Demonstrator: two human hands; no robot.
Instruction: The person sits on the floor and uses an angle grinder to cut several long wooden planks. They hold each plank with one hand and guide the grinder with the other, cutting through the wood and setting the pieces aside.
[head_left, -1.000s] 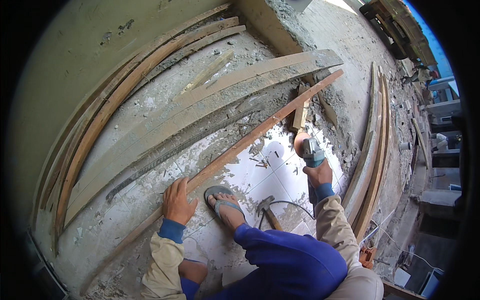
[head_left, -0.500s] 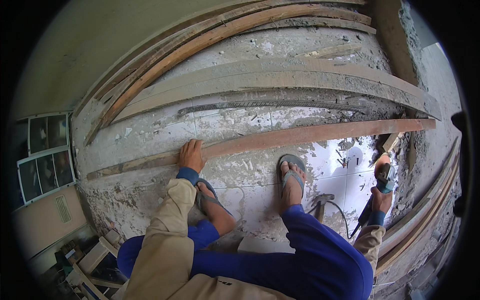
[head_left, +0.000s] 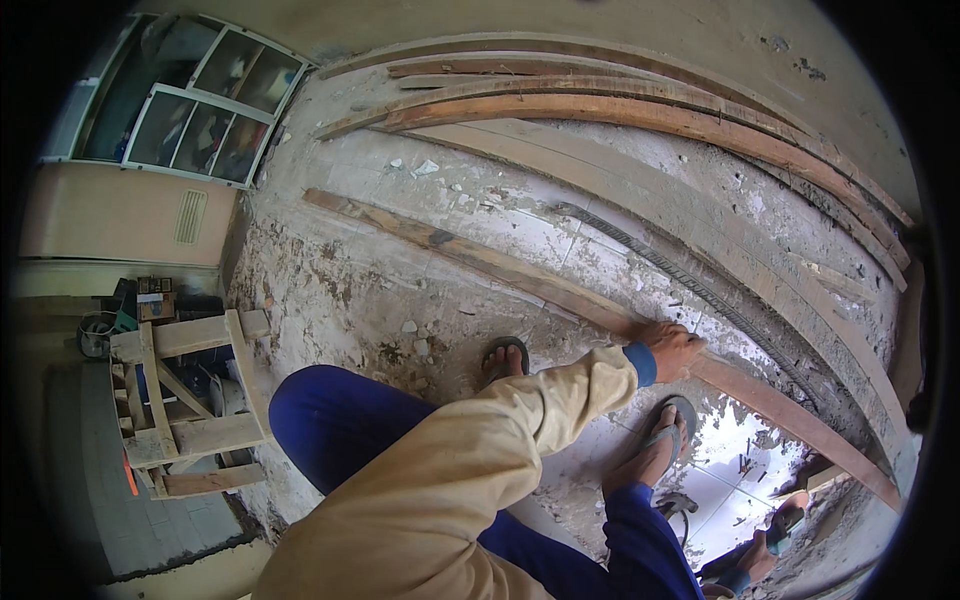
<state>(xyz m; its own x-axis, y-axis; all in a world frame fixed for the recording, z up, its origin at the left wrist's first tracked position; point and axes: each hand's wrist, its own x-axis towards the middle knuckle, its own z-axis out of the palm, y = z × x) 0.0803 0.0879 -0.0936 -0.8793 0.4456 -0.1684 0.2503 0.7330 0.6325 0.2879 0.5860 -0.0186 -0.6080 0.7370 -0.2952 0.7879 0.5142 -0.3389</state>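
Note:
My left hand [head_left: 672,352] is wrapped over a long reddish-brown wooden plank [head_left: 770,400] that lies across the dirty tiled floor. The plank's paler, rougher end [head_left: 385,222] stretches away to the far left. Low at the right, my right hand [head_left: 757,560] is closed round an angle grinder [head_left: 787,522] with a teal-green head, beside a small wood block [head_left: 822,478] near the plank's right end. Part of the grinder's body is hidden at the lower edge. A hammer [head_left: 678,503] lies on the floor between my right foot and the grinder.
Wide dusty boards [head_left: 700,220] and more long timbers [head_left: 600,110] lie along the wall, with a ribbed steel bar [head_left: 680,275] before them. At the left stand a wooden frame [head_left: 190,400] and a glazed panel [head_left: 215,110]. My sandalled feet are near the plank; rubble litters the floor.
The view has swung to the left, showing more of the wooden frame. My left hand has shifted rightward along the plank. My right hand still holds the grinder.

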